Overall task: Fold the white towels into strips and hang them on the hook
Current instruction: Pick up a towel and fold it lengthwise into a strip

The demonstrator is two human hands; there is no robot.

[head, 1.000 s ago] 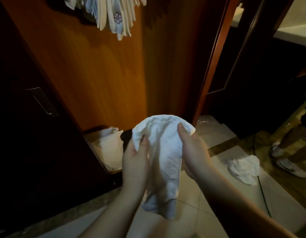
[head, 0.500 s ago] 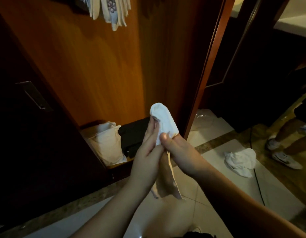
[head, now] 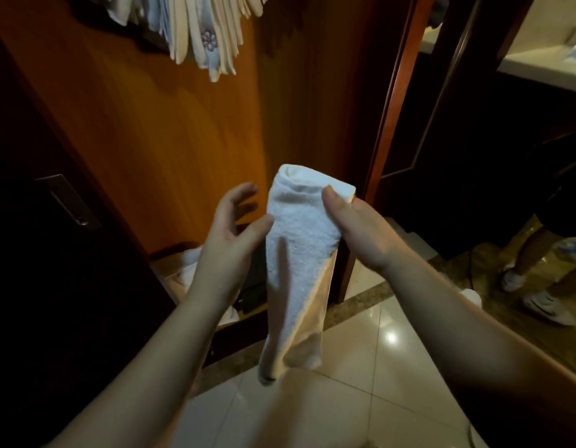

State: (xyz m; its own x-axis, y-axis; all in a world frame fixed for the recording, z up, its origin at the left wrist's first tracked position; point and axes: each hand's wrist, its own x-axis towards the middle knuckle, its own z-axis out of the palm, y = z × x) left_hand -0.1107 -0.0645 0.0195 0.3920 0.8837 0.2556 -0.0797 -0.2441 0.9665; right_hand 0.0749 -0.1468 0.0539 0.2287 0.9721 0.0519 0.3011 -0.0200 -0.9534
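Note:
A white towel (head: 299, 253) folded into a long strip hangs in front of me. My right hand (head: 354, 224) grips its folded top end, thumb across the front. My left hand (head: 231, 227) is just left of the strip, fingers spread and relaxed, thumb tip touching the towel's edge. Several folded towels (head: 202, 37) hang in a bunch high on the wooden wall, at the top of the view. The hook itself is hidden behind them.
A low open compartment (head: 183, 273) at the wall's foot holds white cloth, partly behind my left forearm. A dark door with a metal handle (head: 66, 202) is at left. Another person's legs and shoes (head: 538, 292) stand at right. Glossy floor tiles (head: 361, 383) lie below.
The crumpled towel has been folded into a narrow strip and raised. My left hand let go and opened beside it; my right hand now holds the top alone. The view tilted upward.

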